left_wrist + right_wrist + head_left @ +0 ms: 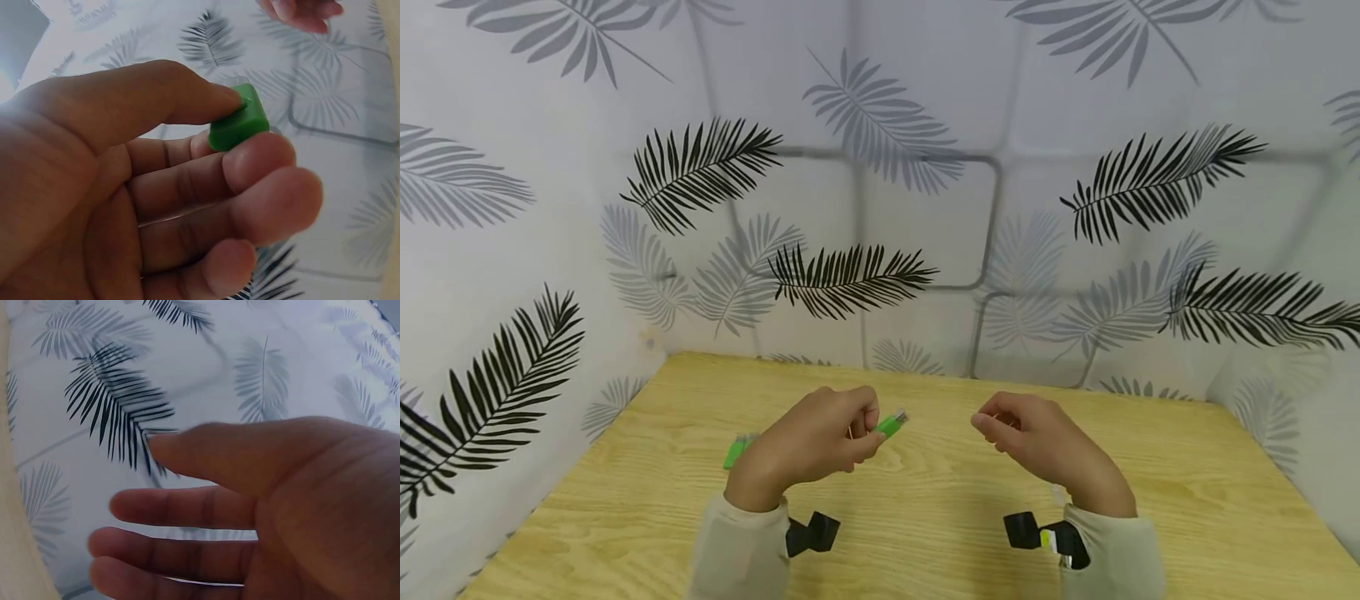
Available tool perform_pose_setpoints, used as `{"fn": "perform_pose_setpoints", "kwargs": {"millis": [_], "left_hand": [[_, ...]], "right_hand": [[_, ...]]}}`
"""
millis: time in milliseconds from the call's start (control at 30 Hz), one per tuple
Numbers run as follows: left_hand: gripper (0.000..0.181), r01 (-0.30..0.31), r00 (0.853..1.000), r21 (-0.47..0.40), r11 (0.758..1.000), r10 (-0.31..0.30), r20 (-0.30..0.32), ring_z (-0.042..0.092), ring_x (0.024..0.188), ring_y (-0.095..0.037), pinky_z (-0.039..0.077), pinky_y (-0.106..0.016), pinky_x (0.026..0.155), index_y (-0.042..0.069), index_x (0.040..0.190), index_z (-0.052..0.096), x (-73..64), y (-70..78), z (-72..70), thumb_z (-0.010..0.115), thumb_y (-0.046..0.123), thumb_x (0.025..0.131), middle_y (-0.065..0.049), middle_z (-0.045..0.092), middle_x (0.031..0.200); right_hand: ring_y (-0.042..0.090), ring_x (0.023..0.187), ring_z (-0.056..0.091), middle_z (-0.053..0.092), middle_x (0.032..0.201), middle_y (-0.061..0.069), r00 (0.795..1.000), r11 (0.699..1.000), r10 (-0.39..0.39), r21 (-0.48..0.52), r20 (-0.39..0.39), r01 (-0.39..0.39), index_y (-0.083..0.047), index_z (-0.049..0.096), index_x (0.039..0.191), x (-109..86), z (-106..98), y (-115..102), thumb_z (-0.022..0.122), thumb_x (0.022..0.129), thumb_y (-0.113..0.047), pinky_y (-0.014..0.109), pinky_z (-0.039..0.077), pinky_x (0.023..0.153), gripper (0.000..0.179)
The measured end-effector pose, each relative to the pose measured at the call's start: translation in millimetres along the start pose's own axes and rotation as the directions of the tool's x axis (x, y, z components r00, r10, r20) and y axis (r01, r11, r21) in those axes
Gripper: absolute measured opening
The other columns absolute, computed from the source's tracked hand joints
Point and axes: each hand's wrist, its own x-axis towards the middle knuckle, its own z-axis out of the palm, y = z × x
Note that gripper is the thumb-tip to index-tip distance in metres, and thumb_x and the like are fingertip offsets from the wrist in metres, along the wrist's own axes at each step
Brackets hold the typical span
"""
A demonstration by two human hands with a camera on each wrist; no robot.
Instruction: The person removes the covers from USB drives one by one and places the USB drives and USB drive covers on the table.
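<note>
My left hand pinches a green USB stick between thumb and fingers, its metal end pointing away to the upper right. Close up in the left wrist view, the thumb presses on the top of the stick's green body, with fingertips underneath. Across from it, my right hand is held above the table with loosely bent fingers and nothing in it. The right wrist view shows its thumb apart from the fingers.
A second small green object lies on the wooden table, partly hidden behind my left wrist. White cloth with a leaf print hangs behind and beside the table. Each wrist carries a black camera mount.
</note>
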Motion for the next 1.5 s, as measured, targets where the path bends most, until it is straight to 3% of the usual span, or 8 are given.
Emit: {"fn": "perform_pose_setpoints", "kwargs": {"millis": [233,600,800,1033,1167,1333,1400,1500], "left_hand": [[0.013,-0.094,0.996,0.039,0.995,0.094,0.011,0.056,0.055,-0.004,0.046,-0.024,0.056,0.014,0.089,0.050,-9.1,17.6,-4.4,0.061,0.012,0.095,0.007,0.060,0.069],[0.014,-0.170,0.985,0.131,0.977,0.171,0.009,0.036,0.050,0.000,0.036,-0.019,0.053,0.014,0.089,0.050,-13.1,30.7,-3.9,0.063,0.013,0.094,0.010,0.044,0.060],[0.013,-0.168,0.985,0.130,0.977,0.170,-0.005,0.036,0.050,0.000,0.036,-0.019,0.053,0.013,0.091,0.051,-15.5,30.3,-5.8,0.063,0.013,0.094,0.010,0.046,0.060],[0.021,-0.162,0.986,0.132,0.978,0.167,-0.027,0.040,0.051,-0.001,0.039,-0.020,0.055,0.013,0.107,0.053,-17.8,34.0,-6.1,0.067,0.020,0.093,0.009,0.046,0.059],[0.024,-0.189,0.976,0.227,0.955,0.208,-0.062,0.038,0.053,-0.002,0.035,-0.020,0.053,0.015,0.103,0.053,-15.9,39.7,-0.2,0.070,0.024,0.090,0.009,0.040,0.061],[0.019,-0.216,0.956,0.334,0.918,0.269,-0.120,0.036,0.055,-0.004,0.031,-0.020,0.052,0.014,0.098,0.051,-12.9,43.5,5.7,0.068,0.022,0.092,0.009,0.036,0.064],[0.017,-0.213,0.954,0.349,0.913,0.271,-0.128,0.036,0.056,-0.005,0.031,-0.021,0.054,0.015,0.096,0.051,-12.3,43.8,6.2,0.067,0.020,0.093,0.009,0.036,0.064],[0.016,-0.207,0.957,0.356,0.911,0.264,-0.117,0.037,0.058,-0.006,0.034,-0.022,0.056,0.016,0.093,0.052,-12.4,43.2,6.0,0.068,0.019,0.091,0.010,0.038,0.064]], "right_hand": [[0.013,0.074,0.060,0.064,0.085,-0.004,0.985,0.992,-0.123,0.023,0.124,0.121,-0.013,0.063,0.108,-7.8,5.9,-37.4,0.069,0.088,-0.042,0.030,0.050,0.066,0.036],[0.007,0.076,0.062,0.066,0.085,-0.010,0.949,0.957,-0.289,0.070,0.123,0.282,-0.017,0.067,0.097,-11.2,19.0,-67.7,0.060,0.096,-0.032,0.028,0.051,0.070,0.017],[0.006,0.067,0.057,0.061,0.076,-0.013,0.940,0.945,-0.327,0.043,0.097,0.324,-0.022,0.066,0.092,-11.2,23.2,-71.0,0.056,0.099,-0.031,0.027,0.050,0.066,0.015],[0.003,0.052,0.038,0.048,0.066,-0.010,0.939,0.940,-0.342,0.023,0.037,0.341,-0.022,0.062,0.086,-7.8,27.2,-75.2,0.052,0.101,-0.029,0.024,0.041,0.052,0.019],[0.001,0.052,0.036,0.042,0.062,-0.013,0.912,0.914,-0.406,-0.017,-0.059,0.406,-0.025,0.061,0.083,-6.7,29.2,-76.7,0.052,0.101,-0.027,0.022,0.038,0.050,0.020],[0.002,0.055,0.041,0.045,0.065,-0.014,0.858,0.870,-0.491,-0.048,-0.148,0.490,-0.024,0.060,0.082,-6.6,28.0,-77.0,0.053,0.101,-0.021,0.023,0.040,0.051,0.020],[0.001,0.055,0.040,0.043,0.064,-0.014,0.848,0.861,-0.507,-0.053,-0.153,0.505,-0.024,0.058,0.081,-6.8,27.3,-76.6,0.053,0.100,-0.019,0.022,0.038,0.050,0.021],[0.000,0.053,0.033,0.036,0.062,-0.014,0.853,0.862,-0.506,-0.051,-0.126,0.504,-0.025,0.055,0.078,-7.7,27.6,-76.2,0.053,0.101,-0.020,0.020,0.034,0.049,0.023]]}}
